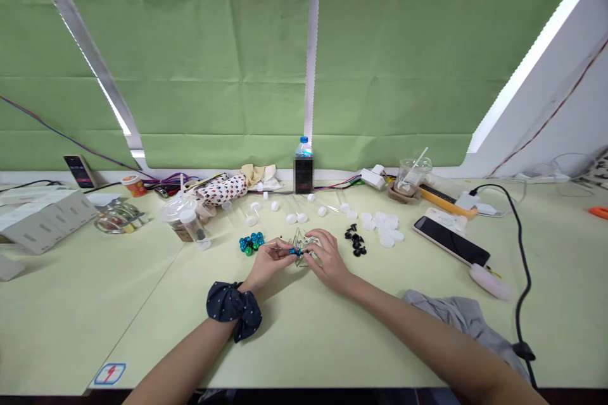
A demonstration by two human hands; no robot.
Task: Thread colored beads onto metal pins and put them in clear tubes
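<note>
Both hands meet at the middle of the table, over a small loose heap of thin metal wire pieces (297,240). My left hand (272,260) is closed in a pinch on a small shiny blue piece (293,252). Close against it, my right hand (327,261) pinches with thumb and forefinger; what it holds there is too small to make out. Just left of the hands lies a cluster of shiny blue and green balls (251,242). Several small black pieces (356,240) with round heads lie to the right. A dark dotted scrunchie (234,309) circles my left wrist.
Clear tubes with white caps (291,219) and white discs (386,228) lie behind the hands. A bottle (304,150) stands at the back. Lidded cup (179,210) and upright tube (194,229) are left; phone (451,240), black cable (522,266) and grey cloth (456,316) right.
</note>
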